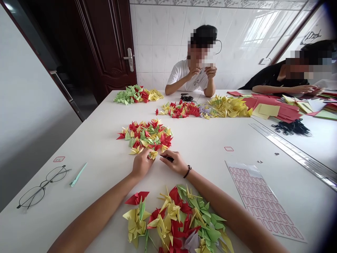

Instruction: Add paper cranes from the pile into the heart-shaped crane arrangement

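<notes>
Near the table's middle, my left hand (142,163) is closed on a small yellow folded paper piece (153,154) at its fingertips. Just to the right, my right hand (175,162) is closed around a small black object (168,158), mostly hidden by the fingers. Both hands lie just below a pile of red, green and yellow folded papers (147,133); a small gap separates them. Nearer the camera, a second pile of folded papers (173,221) lies between my forearms.
Glasses (43,186) and a mint-green tool (79,174) lie left. A sticker sheet (263,200) lies right. Across the table are more folded papers (229,106), a black cord bundle (291,127), a person in white (181,75) and one in black (271,79).
</notes>
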Demonstrator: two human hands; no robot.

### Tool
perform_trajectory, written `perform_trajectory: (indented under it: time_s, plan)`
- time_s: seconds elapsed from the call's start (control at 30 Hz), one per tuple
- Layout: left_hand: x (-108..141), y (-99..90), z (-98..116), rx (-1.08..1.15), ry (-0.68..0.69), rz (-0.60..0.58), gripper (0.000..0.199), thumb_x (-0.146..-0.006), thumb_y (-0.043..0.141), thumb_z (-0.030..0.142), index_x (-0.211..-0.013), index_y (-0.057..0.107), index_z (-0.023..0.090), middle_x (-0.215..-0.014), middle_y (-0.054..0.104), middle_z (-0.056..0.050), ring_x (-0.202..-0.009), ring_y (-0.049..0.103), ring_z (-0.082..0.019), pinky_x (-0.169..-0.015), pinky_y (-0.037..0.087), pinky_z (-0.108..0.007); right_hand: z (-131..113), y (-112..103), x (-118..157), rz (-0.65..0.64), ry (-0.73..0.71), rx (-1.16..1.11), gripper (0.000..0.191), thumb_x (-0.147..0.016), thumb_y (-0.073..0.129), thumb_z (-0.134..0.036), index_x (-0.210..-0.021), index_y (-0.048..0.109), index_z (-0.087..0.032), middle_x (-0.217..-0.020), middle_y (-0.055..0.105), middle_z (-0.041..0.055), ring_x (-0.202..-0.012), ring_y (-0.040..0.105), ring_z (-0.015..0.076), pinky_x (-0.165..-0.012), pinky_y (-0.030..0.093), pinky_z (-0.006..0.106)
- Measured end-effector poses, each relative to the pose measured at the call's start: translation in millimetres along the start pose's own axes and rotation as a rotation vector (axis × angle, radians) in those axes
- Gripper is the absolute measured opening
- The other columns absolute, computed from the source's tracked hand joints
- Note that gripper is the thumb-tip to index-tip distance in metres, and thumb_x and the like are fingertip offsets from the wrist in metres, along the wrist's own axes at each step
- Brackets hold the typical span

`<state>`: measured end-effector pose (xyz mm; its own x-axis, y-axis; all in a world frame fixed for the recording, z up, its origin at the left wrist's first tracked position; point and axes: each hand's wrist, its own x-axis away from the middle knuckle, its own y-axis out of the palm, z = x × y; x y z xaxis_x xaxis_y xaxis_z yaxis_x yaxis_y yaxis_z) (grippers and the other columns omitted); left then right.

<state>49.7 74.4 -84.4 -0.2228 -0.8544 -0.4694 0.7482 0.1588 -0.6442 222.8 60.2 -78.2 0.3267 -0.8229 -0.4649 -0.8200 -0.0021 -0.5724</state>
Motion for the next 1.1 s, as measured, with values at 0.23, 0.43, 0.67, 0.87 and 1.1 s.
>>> perform_trajectory:
  time_s: [0.23, 0.43, 0.67, 0.87, 1.1]
  plan:
    - [1.1, 0.3, -0.7, -0.089, 0.051, -0.009, 0.009, -0.073, 0.051, 0.018, -0.076, 0.059, 0.016, -0.064, 0.058, -0.001, -0.053, 0.049, -0.011, -0.054, 0.037, -0.022, 2.5, 2.5, 0.6, -0.028, 0.008, 0.037, 0.021, -0.079, 0.052, -0.036, -0.081, 0.06, -0.017, -0.075, 0.066, 0.006, -0.063, 0.059, 0.0136, -0.059, 0.044, 0.024]
    - [2.4, 1.2, -0.9, -0.112, 0.095, -0.01, 0.008, -0.072, 0.052, 0.017, -0.076, 0.06, 0.018, -0.066, 0.06, -0.001, -0.056, 0.051, -0.012, -0.058, 0.04, -0.023, 1.8, 2.6, 0.9, -0.031, -0.006, 0.038, 0.02, -0.078, 0.054, -0.036, -0.084, 0.06, -0.017, -0.075, 0.065, 0.0055, -0.062, 0.058, 0.0134, -0.058, 0.044, 0.024]
    - [2.0, 1.8, -2.6, -0.086, 0.098, 0.002, 0.011, -0.073, 0.051, 0.016, -0.079, 0.06, 0.019, -0.074, 0.062, -0.002, -0.061, 0.054, -0.013, -0.059, 0.042, -0.023, -0.8, -0.1, 0.8, -0.078, -0.008, -0.007, 0.02, -0.08, 0.05, -0.034, -0.085, 0.058, -0.017, -0.072, 0.062, 0.0039, -0.059, 0.054, 0.0114, -0.054, 0.042, 0.022]
    - [2.3, 1.7, -2.3, -0.087, 0.123, 0.001, 0.014, -0.072, 0.051, 0.011, -0.081, 0.06, 0.018, -0.076, 0.063, -0.002, -0.063, 0.055, -0.013, -0.061, 0.043, -0.024, -1.8, -1.0, 0.2, -0.109, -0.026, 0.03, 0.016, -0.08, 0.048, -0.03, -0.082, 0.057, -0.017, -0.068, 0.06, 0.0024, -0.054, 0.049, 0.0095, -0.053, 0.04, 0.021]
    - [1.9, 1.0, -2.2, -0.08, 0.121, -0.015, 0.017, -0.072, 0.05, 0.01, -0.081, 0.061, 0.019, -0.078, 0.064, -0.002, -0.065, 0.056, -0.014, -0.061, 0.044, -0.024, 0.0, 0.3, 1.0, -0.065, -0.004, 0.039, 0.015, -0.079, 0.049, -0.03, -0.085, 0.055, -0.018, -0.074, 0.063, 0.004, -0.059, 0.055, 0.0118, -0.057, 0.043, 0.022]
